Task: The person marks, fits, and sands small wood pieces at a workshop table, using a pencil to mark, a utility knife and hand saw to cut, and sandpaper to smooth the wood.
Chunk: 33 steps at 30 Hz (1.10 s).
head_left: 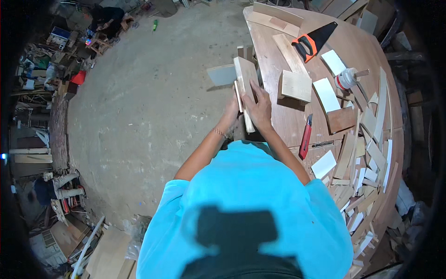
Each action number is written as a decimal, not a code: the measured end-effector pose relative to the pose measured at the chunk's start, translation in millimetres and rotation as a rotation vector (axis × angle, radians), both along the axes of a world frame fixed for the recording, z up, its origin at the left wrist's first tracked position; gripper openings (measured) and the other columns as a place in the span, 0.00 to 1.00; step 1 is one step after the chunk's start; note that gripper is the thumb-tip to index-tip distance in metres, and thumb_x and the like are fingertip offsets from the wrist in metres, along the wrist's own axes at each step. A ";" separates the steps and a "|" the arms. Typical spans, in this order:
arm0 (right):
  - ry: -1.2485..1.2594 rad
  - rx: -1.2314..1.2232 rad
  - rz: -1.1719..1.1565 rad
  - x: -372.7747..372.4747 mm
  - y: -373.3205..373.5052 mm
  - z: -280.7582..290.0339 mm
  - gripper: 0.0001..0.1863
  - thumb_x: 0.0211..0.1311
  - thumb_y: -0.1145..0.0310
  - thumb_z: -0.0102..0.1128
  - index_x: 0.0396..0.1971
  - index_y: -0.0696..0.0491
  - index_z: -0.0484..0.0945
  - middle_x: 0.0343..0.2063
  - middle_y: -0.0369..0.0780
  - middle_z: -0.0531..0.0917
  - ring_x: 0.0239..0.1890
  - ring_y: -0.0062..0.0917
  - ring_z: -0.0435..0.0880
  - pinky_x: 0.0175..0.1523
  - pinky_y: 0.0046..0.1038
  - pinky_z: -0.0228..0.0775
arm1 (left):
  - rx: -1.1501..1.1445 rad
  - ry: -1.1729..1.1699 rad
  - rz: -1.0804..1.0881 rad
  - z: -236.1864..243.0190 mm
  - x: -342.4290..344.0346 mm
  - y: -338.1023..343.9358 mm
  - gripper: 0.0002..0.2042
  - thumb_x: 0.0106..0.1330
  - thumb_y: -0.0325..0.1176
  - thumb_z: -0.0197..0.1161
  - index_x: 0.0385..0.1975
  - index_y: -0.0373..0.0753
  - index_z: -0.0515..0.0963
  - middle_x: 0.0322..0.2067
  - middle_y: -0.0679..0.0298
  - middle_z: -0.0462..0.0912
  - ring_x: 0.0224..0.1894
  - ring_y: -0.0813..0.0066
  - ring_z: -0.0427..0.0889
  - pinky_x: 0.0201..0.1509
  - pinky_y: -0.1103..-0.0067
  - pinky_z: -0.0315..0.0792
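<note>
Floor: grey concrete [130, 116], marked with pale scuffs, spreading over the left and centre of the frame
Worktable: wood-topped table [293, 122], running down the right side of the frame, its edge curved by the lens
Pale board: long piece of wood [246, 74], at upper centre of the frame, just left of the table's edge, slanting slightly, held in both hands
Thin strip: narrow pale piece [239, 96], along the left side of the pale board, between it and the left hand
Left hand: at centre [229, 110], against the thin strip; its fingertips are hidden, so how far they close cannot be told; a bracelet [219, 132] circles the wrist
Right hand: just right of the left one [260, 108], gripping the pale board, thumb over its face, forefinger stretched along its right edge
Block: box-like wooden piece [296, 86], on the table, right of the right hand
Saw: black blade with orange and black handle [317, 41], upper right
Cutter: red utility knife [305, 138], lying right of centre, blade end pointing up the frame
Container: white, with thin rods sticking out [346, 79], upper right
Scraps: many wood offcuts [371, 160], white and brown, heaped at the right
Clothing: turquoise shirt [260, 181], lower centre, crossed by a dark shadow
Background: dark-clothed person [107, 18] at upper left, near a small green object [155, 25] on the floor
</note>
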State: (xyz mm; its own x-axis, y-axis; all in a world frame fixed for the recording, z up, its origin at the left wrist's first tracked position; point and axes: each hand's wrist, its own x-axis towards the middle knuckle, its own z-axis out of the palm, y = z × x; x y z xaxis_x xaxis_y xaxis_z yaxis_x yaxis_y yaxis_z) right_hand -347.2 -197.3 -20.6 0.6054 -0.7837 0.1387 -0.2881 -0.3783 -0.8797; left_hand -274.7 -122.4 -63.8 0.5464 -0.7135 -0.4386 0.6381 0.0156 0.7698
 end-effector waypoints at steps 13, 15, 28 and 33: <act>-0.143 -0.107 0.210 -12.7 19.4 -5.2 0.30 0.46 0.62 0.57 0.53 0.54 0.65 0.45 0.51 0.67 0.49 0.39 0.67 0.54 0.33 0.58 | 0.043 0.152 0.021 -5.9 3.3 14.5 0.17 0.65 0.40 0.39 0.44 0.36 0.67 0.36 0.58 0.74 0.35 0.68 0.76 0.38 0.73 0.74; -0.111 -0.161 0.124 -4.0 6.8 -10.9 0.29 0.47 0.62 0.57 0.52 0.52 0.66 0.44 0.50 0.68 0.47 0.38 0.68 0.53 0.32 0.59 | 0.172 0.146 -0.137 -22.3 8.7 24.8 0.14 0.64 0.45 0.41 0.29 0.44 0.70 0.17 0.69 0.72 0.16 0.80 0.72 0.16 0.83 0.68; -0.188 -0.227 0.344 -9.5 11.5 -2.7 0.34 0.42 0.55 0.60 0.53 0.48 0.66 0.47 0.56 0.63 0.50 0.48 0.62 0.56 0.41 0.52 | 0.057 0.435 0.103 34.7 -9.6 -9.5 0.13 0.63 0.47 0.42 0.31 0.45 0.66 0.18 0.68 0.66 0.18 0.79 0.66 0.19 0.82 0.62; -0.151 -0.138 0.210 16.7 0.4 -8.5 0.32 0.44 0.58 0.59 0.53 0.50 0.65 0.47 0.54 0.64 0.50 0.45 0.63 0.55 0.37 0.54 | -0.716 0.810 -0.485 -78.6 25.2 46.9 0.15 0.63 0.47 0.42 0.41 0.45 0.68 0.29 0.60 0.75 0.26 0.70 0.77 0.26 0.76 0.74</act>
State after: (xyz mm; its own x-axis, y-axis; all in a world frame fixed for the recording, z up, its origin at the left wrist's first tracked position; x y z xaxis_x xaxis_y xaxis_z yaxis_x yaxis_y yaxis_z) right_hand -330.5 -196.8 -29.1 0.7166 -0.6110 0.3365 -0.0606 -0.5352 -0.8426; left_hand -249.5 -75.5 -142.4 -0.1022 -0.9935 0.0509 0.9936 -0.0996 0.0528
